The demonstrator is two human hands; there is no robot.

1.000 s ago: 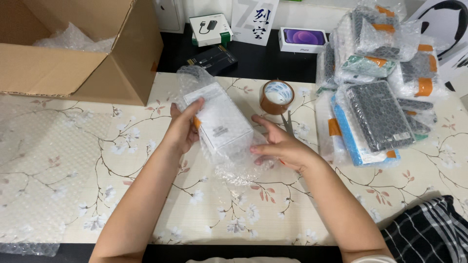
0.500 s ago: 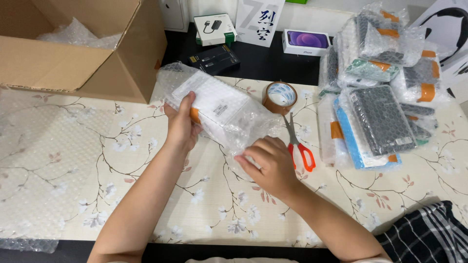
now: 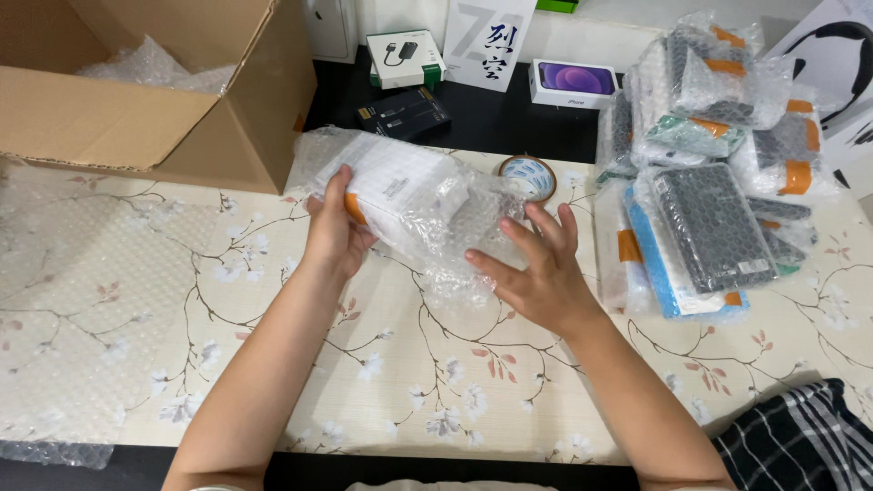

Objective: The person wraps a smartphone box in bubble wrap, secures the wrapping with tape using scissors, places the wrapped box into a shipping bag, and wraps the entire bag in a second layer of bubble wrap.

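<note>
Gripping a white rectangular box [image 3: 393,189] swathed in crinkly clear bubble wrap [image 3: 455,227], the left hand [image 3: 335,235] curls around its near end, thumb on top by an orange tape strip; the right hand [image 3: 538,273] lies flat and spread, fingers splayed against the loose, puffy wrap at the other end, closed on nothing; the box hovers tilted above the table [image 3: 273,364], whose smooth cloth bears a branch-and-blossom print; just behind sits a round roll of brown tape [image 3: 527,175]; an open corrugated cardboard carton [image 3: 164,109] stands at left; a heap of bubble-wrapped parcels [image 3: 718,173] with orange tape lies at right
</note>
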